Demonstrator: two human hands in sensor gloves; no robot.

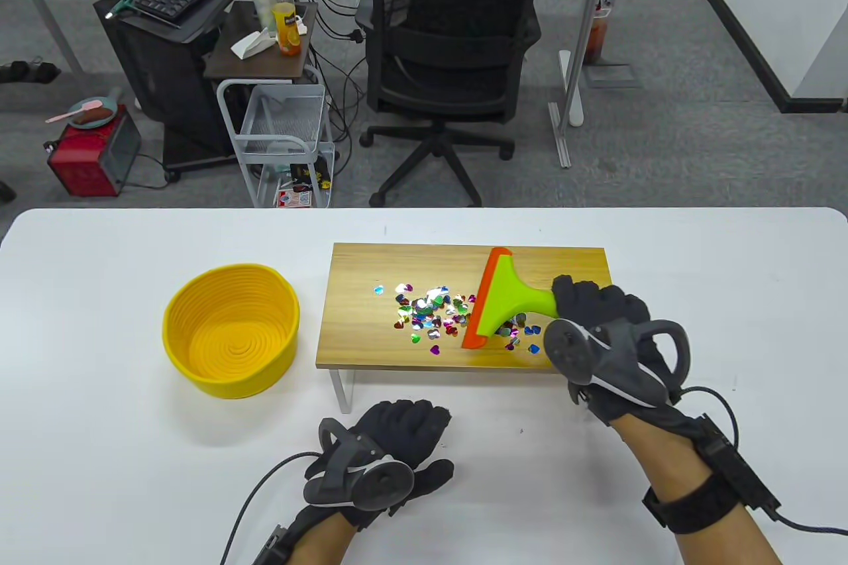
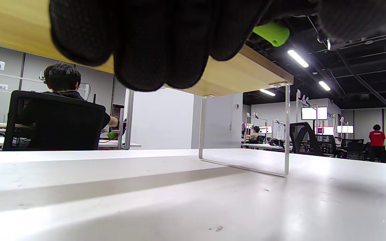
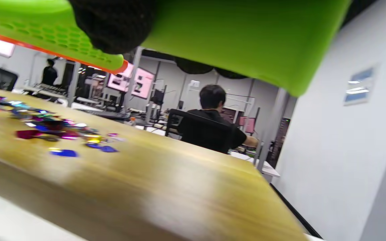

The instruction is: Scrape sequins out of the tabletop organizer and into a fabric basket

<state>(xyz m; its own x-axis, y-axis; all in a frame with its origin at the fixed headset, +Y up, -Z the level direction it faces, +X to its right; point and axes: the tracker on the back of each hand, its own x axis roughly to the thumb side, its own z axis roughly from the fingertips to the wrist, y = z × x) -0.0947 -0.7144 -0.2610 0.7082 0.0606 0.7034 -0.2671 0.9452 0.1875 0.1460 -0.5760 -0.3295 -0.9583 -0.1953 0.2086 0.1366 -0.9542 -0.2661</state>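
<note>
Most sequins [image 1: 427,315] lie mid-organizer [image 1: 371,260], left of the scraper [image 1: 500,300] gripped by the right hand [image 1: 609,340]; bare wood reaches its left edge, basket [image 1: 230,330] just beyond. Left hand [image 1: 384,452] rests, fingers loosely curled, holding nothing.

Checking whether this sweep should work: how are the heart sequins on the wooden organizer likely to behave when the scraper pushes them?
The sequins look thin, flat and shiny, so probably very light and apt to slide on the smooth organizer. Some lie behind the scraper blade, so they may slip under it. Loosely scattered, they would likely spread instead of moving as one pile.
</note>
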